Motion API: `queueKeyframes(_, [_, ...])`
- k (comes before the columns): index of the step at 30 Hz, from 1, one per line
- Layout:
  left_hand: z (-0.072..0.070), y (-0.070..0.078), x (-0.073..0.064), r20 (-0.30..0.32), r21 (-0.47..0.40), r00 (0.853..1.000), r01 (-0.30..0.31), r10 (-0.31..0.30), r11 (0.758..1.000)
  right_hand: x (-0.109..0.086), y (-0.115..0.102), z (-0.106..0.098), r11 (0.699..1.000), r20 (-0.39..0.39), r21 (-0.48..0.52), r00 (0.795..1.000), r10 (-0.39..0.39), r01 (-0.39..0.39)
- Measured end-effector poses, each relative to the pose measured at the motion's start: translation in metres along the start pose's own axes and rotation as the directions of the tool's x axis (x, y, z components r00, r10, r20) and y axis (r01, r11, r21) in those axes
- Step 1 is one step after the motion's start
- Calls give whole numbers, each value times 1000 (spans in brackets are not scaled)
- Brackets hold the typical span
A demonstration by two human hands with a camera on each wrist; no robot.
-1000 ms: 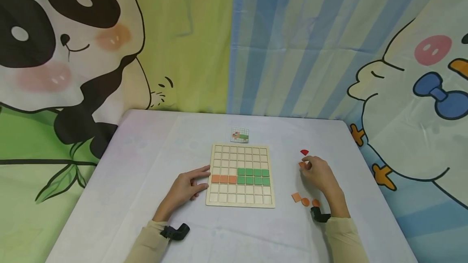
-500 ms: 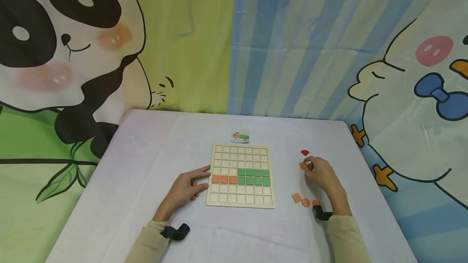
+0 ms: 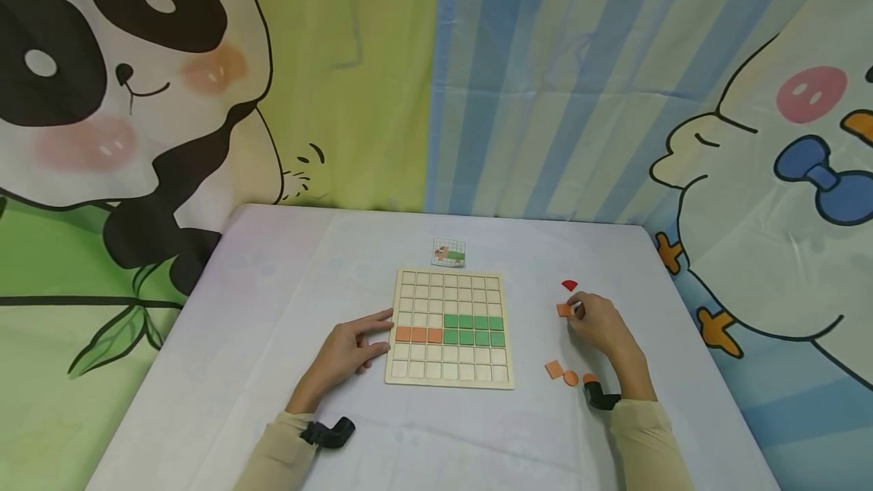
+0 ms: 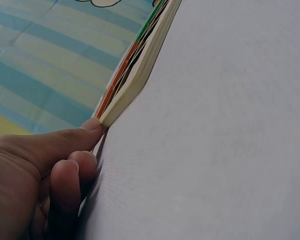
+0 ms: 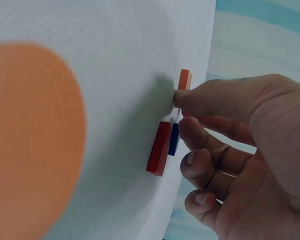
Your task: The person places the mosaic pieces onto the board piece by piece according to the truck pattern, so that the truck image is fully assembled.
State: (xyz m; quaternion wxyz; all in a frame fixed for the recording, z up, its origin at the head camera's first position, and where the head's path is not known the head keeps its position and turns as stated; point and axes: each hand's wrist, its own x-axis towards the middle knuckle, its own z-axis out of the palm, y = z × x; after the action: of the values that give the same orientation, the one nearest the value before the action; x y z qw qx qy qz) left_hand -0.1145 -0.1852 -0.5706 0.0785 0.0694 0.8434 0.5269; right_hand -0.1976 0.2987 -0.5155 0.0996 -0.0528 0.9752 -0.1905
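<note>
My left hand (image 3: 343, 347) rests at the left edge of a wooden grid board (image 3: 450, 377), its index finger and thumb touching that edge. In the left wrist view the thumb lies on the board's rim (image 4: 135, 89). Green square tiles (image 3: 474, 330) and orange-red square tiles (image 3: 419, 335) sit in the board's cells. To the right, my right hand (image 3: 602, 326) holds an orange square tile (image 3: 564, 310) at its fingertips, low over the table. The tile (image 5: 184, 79) is partly hidden behind the thumb in the right wrist view. A red fan-shaped tile (image 3: 569, 285) lies just beyond.
A small picture card (image 3: 449, 252) lies behind the board. Nearer me on the right are an orange square tile (image 3: 554, 369) and an orange round tile (image 3: 571, 378); another orange piece (image 3: 589, 378) is partly covered by the wrist camera. A blue piece (image 5: 174, 139) shows beside the red one.
The orange square tile at my right fingertips has turned slightly and now lies straighter. My right hand has shifted only a little; the left hand and the board stay put.
</note>
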Motion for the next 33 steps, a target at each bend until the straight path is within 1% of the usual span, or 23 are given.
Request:
queueKeyframes(7, [0,0,0,0,-4,1000,2,-2,1000,-2,1,2,1000,6,14,1000,-7,7])
queueKeyframes(18, [1,-1,1,-3,-6,1000,-2,2,1000,-3,-2,4,1000,-39,6,999,-16,17])
queueKeyframes(26, [0,0,0,0,-4,1000,0,0,1000,-4,-9,6,997,-77,32,994,-73,75])
queueKeyframes(33, [0,0,0,-2,-10,1000,-2,2,1000,-2,-26,10,998,-49,46,998,-30,32])
